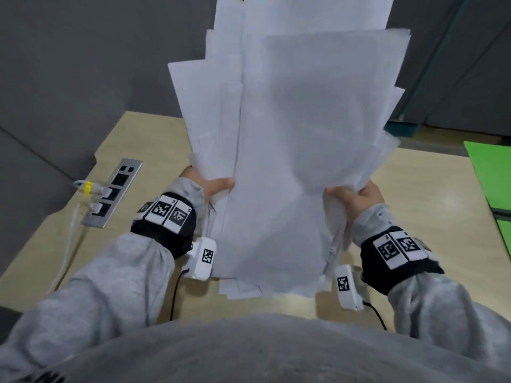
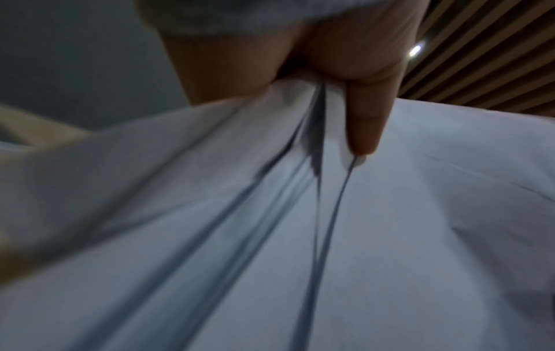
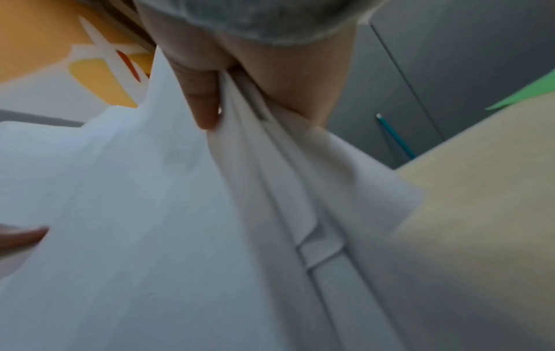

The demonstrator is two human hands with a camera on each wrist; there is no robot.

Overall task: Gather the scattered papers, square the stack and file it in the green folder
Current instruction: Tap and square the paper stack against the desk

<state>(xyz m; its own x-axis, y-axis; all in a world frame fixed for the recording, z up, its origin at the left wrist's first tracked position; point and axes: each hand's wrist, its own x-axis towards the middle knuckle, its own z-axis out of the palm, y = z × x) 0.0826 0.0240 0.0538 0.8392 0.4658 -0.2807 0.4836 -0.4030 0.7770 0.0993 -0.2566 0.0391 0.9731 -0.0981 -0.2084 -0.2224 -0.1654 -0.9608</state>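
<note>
A loose stack of white papers (image 1: 290,139) stands upright in front of me, its lower edge near the desk (image 1: 431,194). The sheets are fanned and uneven at the top and sides. My left hand (image 1: 213,186) pinches the stack's left edge, thumb in front; the left wrist view shows the thumb (image 2: 366,118) lying on the sheets (image 2: 270,237). My right hand (image 1: 356,197) pinches the right edge; its thumb (image 3: 201,99) presses on the papers (image 3: 150,213). The green folder (image 1: 489,175) lies at the desk's right edge, partly out of view.
A metal socket panel (image 1: 113,192) with white cables plugged in sits in the desk at the left. Grey partition walls stand behind and to the left. A dark cabinet (image 1: 456,78) stands at the back right. The papers hide the middle of the desk.
</note>
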